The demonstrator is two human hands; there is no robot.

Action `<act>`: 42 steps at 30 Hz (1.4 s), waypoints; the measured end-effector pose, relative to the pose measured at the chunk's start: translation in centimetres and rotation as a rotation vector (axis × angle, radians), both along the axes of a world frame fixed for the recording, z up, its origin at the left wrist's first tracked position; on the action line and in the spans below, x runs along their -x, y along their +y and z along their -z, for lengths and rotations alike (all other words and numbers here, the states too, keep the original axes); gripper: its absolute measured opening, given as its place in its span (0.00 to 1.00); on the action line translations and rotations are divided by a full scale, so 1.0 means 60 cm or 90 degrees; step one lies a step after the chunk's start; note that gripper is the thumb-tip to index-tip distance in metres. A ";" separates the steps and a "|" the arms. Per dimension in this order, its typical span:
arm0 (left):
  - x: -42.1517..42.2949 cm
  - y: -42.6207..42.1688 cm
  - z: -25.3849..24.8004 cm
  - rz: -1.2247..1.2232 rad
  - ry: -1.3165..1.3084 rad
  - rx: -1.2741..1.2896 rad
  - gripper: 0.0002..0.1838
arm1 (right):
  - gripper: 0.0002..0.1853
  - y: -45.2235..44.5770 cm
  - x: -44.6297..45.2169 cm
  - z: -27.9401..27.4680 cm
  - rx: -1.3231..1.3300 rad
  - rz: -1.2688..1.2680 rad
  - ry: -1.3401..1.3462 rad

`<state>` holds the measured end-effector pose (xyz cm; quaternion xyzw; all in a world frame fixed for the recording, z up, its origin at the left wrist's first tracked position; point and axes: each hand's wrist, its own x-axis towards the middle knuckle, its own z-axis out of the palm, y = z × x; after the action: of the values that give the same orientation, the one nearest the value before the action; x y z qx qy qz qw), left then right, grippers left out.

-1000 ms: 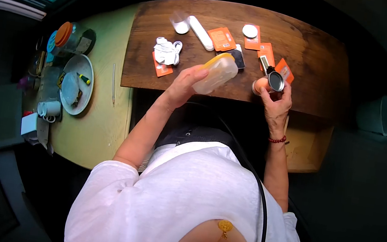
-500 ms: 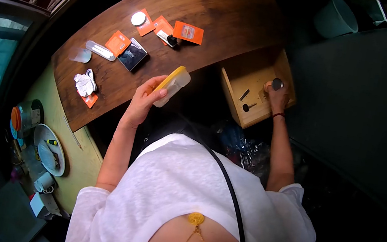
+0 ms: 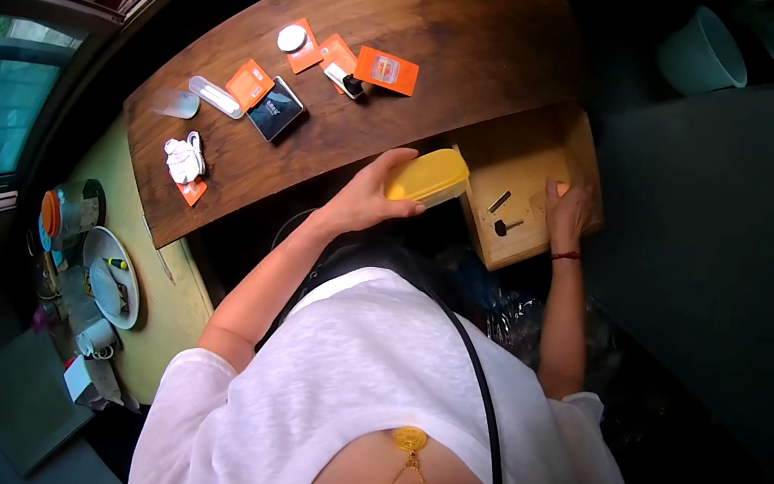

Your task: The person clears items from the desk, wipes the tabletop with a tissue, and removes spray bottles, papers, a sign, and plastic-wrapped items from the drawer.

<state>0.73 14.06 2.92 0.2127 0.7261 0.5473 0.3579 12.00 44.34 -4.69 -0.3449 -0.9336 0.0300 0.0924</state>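
My left hand (image 3: 376, 198) grips a clear plastic container with a yellow lid (image 3: 430, 176), held in the air by the front edge of the desk. Its lid faces up towards me. Over the right side of the open wooden drawer (image 3: 496, 253), my right hand (image 3: 567, 218) has its fingers curled, and a small orange patch shows at the fingertips; what it is stays unclear. In the drawer, near that hand, lie a small dark strip (image 3: 500, 201) and a black piece with a thin stem (image 3: 507, 228).
On the brown desk (image 3: 444, 8) lie orange cards (image 3: 387, 71), a round white item (image 3: 292, 38), a dark flat box (image 3: 275, 110), a clear case (image 3: 215, 97) and a white cable bundle (image 3: 184, 157). A plate (image 3: 124, 302) sits left; a bucket (image 3: 705, 54) stands far right.
My left hand has moved right towards the drawer, turning the container so its yellow lid shows. The round, dark-ended object in my right hand no longer shows clearly.
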 end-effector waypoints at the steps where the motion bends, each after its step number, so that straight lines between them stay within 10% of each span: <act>1: 0.001 0.012 0.001 0.018 0.028 0.026 0.41 | 0.22 -0.020 0.012 -0.008 0.285 -0.059 0.105; 5: -0.004 0.061 0.006 0.081 0.173 0.046 0.42 | 0.19 -0.093 0.049 -0.095 1.175 -0.118 0.047; 10: -0.016 0.084 0.012 0.095 0.295 0.055 0.44 | 0.13 -0.066 0.049 -0.056 1.152 -0.135 0.073; 18: 0.016 0.038 0.040 -0.162 0.359 0.140 0.23 | 0.11 0.092 0.034 0.159 1.214 0.396 0.510; 22: 0.081 0.060 0.046 -0.442 -0.227 -0.122 0.17 | 0.12 0.100 0.058 0.216 1.330 0.435 0.620; 26: 0.136 0.093 0.074 -0.544 -0.303 -0.117 0.12 | 0.13 0.076 0.053 0.198 1.332 0.572 0.643; 28: 0.149 0.108 0.081 -0.620 -0.287 -0.066 0.09 | 0.11 0.068 0.042 0.175 1.307 0.441 0.358; 34: 0.095 0.095 0.051 -0.479 -0.286 -0.114 0.07 | 0.06 -0.084 0.135 -0.043 0.957 -0.133 0.344; 42: 0.007 -0.069 0.021 -0.479 -0.267 -0.119 0.07 | 0.11 -0.260 0.367 -0.065 0.555 -0.520 0.272</act>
<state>0.31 9.95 1.65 -0.1509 0.6123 0.7340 0.2522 -10.02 28.75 -0.78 0.0470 -0.8528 0.5085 0.1092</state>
